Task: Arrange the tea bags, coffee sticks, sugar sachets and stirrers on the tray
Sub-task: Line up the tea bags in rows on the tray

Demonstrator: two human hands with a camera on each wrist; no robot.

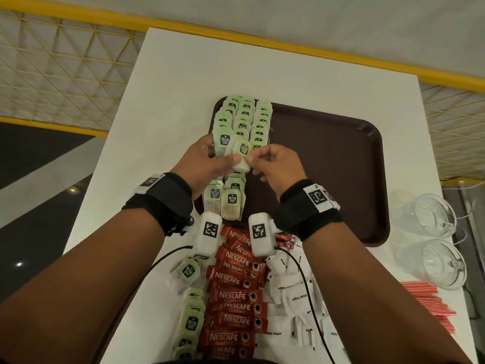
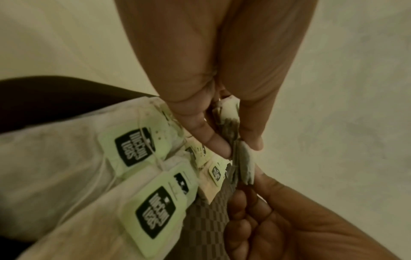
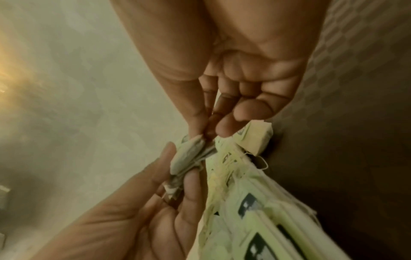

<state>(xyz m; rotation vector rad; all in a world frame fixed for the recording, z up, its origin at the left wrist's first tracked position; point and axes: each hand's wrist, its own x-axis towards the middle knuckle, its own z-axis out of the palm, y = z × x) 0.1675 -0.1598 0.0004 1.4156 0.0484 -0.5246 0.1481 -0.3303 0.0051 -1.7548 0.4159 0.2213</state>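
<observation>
A brown tray (image 1: 328, 166) lies on the white table, with rows of green-tagged tea bags (image 1: 245, 119) along its left side. Both hands hold one tea bag (image 1: 241, 156) just above those rows. My left hand (image 1: 228, 158) pinches it between thumb and fingers, as the left wrist view shows at the left hand (image 2: 240, 146) and the tea bag (image 2: 244, 167). My right hand (image 1: 256, 160) pinches its other end, seen close up as the right hand (image 3: 206, 135) on the tea bag (image 3: 189, 154). More tea bags (image 1: 231, 198) lie at the tray's near left corner.
Near me on the table lie loose tea bags (image 1: 189, 311), red coffee sticks (image 1: 233, 285) and white sugar sachets (image 1: 296, 298). Red stirrers (image 1: 430, 303) and two glass cups (image 1: 433, 219) are at the right edge. A yellow railing runs behind the table.
</observation>
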